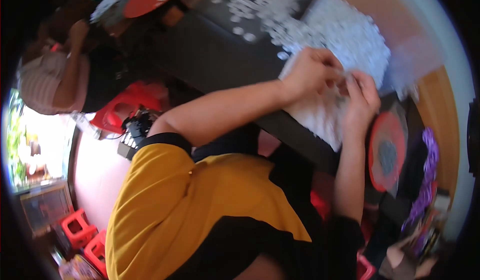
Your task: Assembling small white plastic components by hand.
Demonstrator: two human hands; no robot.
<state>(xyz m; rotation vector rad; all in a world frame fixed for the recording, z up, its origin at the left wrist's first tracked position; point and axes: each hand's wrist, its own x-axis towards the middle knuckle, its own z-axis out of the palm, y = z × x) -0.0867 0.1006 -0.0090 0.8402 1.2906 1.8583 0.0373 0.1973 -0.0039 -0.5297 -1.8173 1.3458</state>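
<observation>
My left hand [312, 73] and my right hand [362, 92] meet over the table's near side, with the fingers of both closed in a pinch. Whatever sits between the fingertips is too small and blurred to name. Beneath them lies a white cloth or sheet [320, 117], partly covered by my hands and hanging over the table edge. Just beyond is a large heap of small whitish, translucent discs [345, 35], apparently on a clear plastic sheet. Some loose discs [243, 34] are scattered leftward across the dark table [200, 50].
A red round tray [374, 150] with clear plastic and small grey pieces stands to my right, near a purple bundle [425, 170]. Another red tray [145, 2] holds some discs at far left. A seated person [55, 75] is at left; red stools [77, 227] stand at lower left.
</observation>
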